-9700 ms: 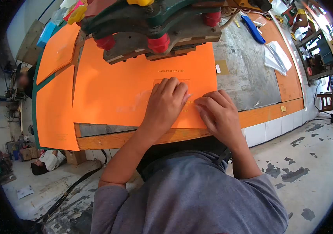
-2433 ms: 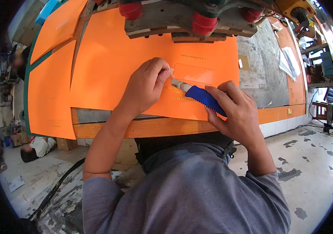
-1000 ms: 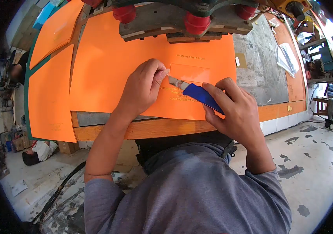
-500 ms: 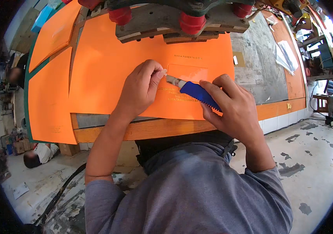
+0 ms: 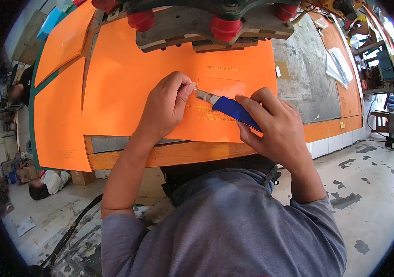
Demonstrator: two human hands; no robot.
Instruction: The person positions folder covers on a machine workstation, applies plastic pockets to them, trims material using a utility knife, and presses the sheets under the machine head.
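Observation:
My right hand [image 5: 273, 122] grips a blue utility knife [image 5: 236, 111], its blade pointing left toward my left fingertips. Thumb and forefinger of my left hand [image 5: 169, 101] are pinched together on a small clear scrap [image 5: 194, 87], too small to name, close to the blade tip. Under both hands lies a large orange sheet [image 5: 127, 78] with gold printed lettering. A clear rectangular window or film patch [image 5: 222, 87] sits in the sheet, just beyond the knife.
Heavy dark machine parts with red knobs [image 5: 226, 28] overhang the sheet's far side. More orange sheets [image 5: 60, 120] lie at left. Clear plastic film [image 5: 338, 67] rests at right. The table has a wooden front edge [image 5: 178, 152]. Another person [image 5: 44, 184] is at lower left.
Almost nothing differs. My hands and the knife hold nearly the same pose, with the blade tip still beside my left fingertips.

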